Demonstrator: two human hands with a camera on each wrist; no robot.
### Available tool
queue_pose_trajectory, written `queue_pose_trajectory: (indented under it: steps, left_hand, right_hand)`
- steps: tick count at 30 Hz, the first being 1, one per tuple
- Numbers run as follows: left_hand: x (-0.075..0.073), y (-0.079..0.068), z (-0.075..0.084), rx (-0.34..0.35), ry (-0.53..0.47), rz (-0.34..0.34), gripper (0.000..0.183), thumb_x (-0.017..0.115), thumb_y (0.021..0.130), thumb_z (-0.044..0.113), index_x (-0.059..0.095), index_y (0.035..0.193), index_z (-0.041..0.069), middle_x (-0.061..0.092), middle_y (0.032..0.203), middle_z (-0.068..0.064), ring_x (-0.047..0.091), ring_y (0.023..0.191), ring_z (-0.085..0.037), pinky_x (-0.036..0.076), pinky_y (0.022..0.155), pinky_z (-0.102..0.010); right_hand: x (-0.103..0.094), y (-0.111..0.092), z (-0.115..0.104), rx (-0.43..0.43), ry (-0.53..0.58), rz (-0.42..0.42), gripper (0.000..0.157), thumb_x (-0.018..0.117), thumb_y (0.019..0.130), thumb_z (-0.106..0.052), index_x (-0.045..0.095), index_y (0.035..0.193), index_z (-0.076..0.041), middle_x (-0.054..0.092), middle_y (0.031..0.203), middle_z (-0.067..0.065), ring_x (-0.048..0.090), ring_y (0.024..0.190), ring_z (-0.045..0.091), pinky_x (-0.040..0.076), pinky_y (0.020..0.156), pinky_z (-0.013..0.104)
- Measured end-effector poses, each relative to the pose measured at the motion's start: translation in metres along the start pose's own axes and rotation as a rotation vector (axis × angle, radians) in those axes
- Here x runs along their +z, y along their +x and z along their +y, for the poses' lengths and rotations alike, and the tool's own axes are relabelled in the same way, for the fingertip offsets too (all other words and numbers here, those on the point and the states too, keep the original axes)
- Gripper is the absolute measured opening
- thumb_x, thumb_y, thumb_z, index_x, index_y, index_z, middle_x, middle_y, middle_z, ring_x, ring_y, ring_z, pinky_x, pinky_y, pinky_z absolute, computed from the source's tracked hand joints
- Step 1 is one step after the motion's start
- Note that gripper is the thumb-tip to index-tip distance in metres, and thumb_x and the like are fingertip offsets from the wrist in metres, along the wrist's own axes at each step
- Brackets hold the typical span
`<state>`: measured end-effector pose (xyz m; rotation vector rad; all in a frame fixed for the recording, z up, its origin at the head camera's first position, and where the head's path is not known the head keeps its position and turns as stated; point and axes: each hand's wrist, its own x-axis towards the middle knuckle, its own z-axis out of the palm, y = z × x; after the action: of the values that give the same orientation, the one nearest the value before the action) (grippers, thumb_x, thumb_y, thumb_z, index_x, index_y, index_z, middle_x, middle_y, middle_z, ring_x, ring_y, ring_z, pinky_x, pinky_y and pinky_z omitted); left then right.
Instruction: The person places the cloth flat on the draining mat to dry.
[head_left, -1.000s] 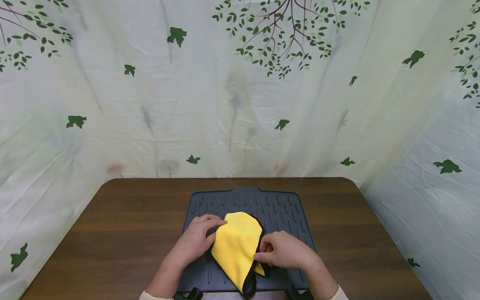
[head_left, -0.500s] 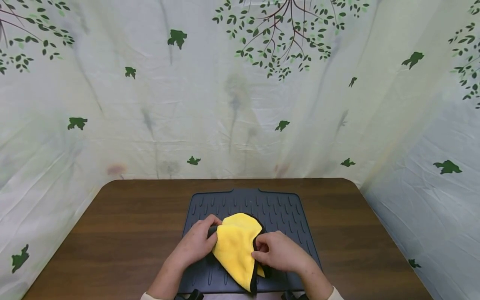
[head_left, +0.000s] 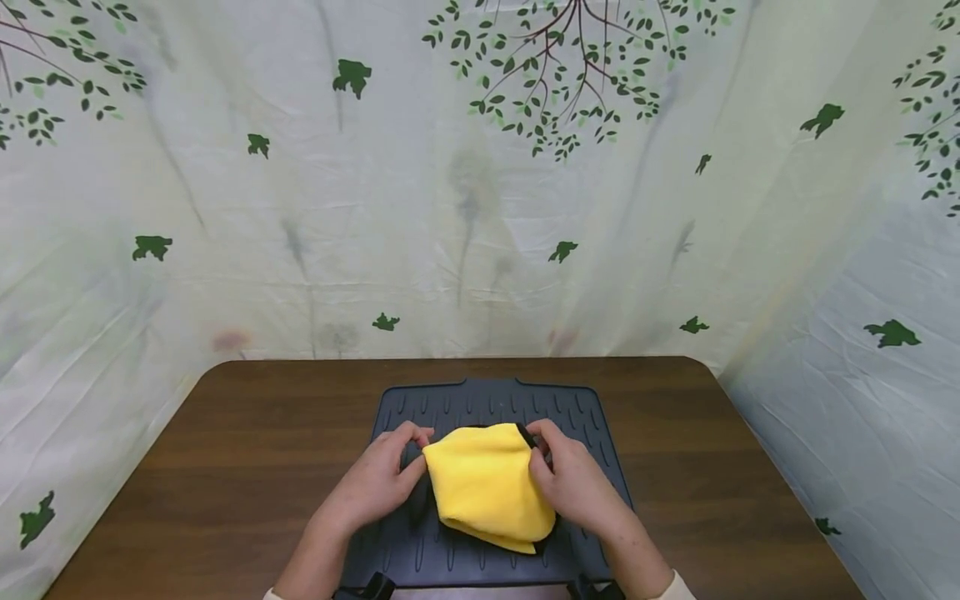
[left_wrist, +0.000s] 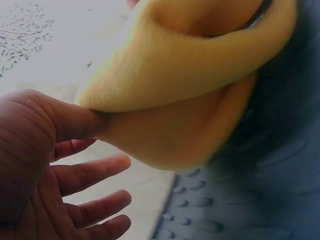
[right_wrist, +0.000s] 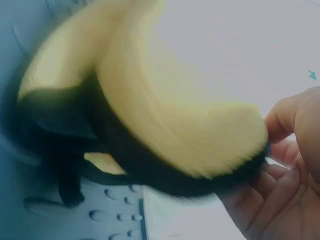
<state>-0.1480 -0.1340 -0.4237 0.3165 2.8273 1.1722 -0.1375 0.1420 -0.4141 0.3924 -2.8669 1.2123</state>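
Observation:
A folded yellow cloth (head_left: 491,487) with black edging hangs over the dark ribbed mat (head_left: 495,404) in the head view. At its upper left corner, my left hand (head_left: 375,473) pinches the fabric between thumb and index finger. In the left wrist view, the remaining fingers of that hand (left_wrist: 65,165) are spread below the cloth (left_wrist: 170,85). On the opposite side, my right hand (head_left: 576,483) pinches the black-edged upper right corner. The right wrist view has the cloth (right_wrist: 200,140) blurred, its dark border (right_wrist: 165,175) sagging away from my right fingers (right_wrist: 280,130).
A brown wooden table (head_left: 247,483) lies under the mat and extends to both sides. Two black clip-like parts (head_left: 375,586) sit at the mat's near edge. A white curtain (head_left: 420,208) with printed leaves stands behind the table.
My right hand has moved up along the cloth to its upper right corner. The cloth has been spread wider, and its pointed lower end has lifted. The left hand has shifted slightly left.

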Motion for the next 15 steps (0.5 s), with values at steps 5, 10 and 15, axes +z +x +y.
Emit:
queue_pose_trajectory:
  steps: [5, 10, 15]
  left_hand:
    - [-0.007, -0.005, 0.008, 0.046, -0.002, -0.012, 0.014, 0.067, 0.099, 0.018, 0.057, 0.093, 0.026, 0.062, 0.143, 0.001, 0.051, 0.135, -0.031, 0.047, 0.108, -0.060]
    - [-0.008, -0.009, 0.011, 0.081, 0.007, -0.021, 0.018, 0.070, 0.095, 0.017, 0.058, 0.088, 0.028, 0.063, 0.141, -0.001, 0.050, 0.133, -0.029, 0.051, 0.102, -0.055]
    - [-0.004, -0.009, 0.009, 0.049, 0.072, -0.134, 0.013, 0.071, 0.094, 0.025, 0.059, 0.091, 0.024, 0.071, 0.113, -0.003, 0.056, 0.112, -0.025, 0.050, 0.080, -0.039]
  right_hand:
    - [-0.002, 0.002, 0.003, -0.003, -0.024, 0.181, 0.030, 0.060, 0.103, -0.013, 0.060, 0.132, -0.015, 0.061, 0.089, -0.001, 0.051, 0.067, 0.010, 0.047, 0.058, 0.023]
    - [-0.003, 0.005, 0.011, -0.019, -0.054, 0.268, 0.034, 0.069, 0.099, -0.015, 0.062, 0.132, -0.017, 0.066, 0.091, -0.001, 0.054, 0.073, 0.010, 0.049, 0.064, 0.023]
    - [-0.003, 0.008, 0.021, 0.030, -0.033, 0.108, 0.035, 0.071, 0.097, -0.018, 0.062, 0.132, -0.018, 0.065, 0.087, -0.004, 0.055, 0.071, 0.009, 0.049, 0.060, 0.023]
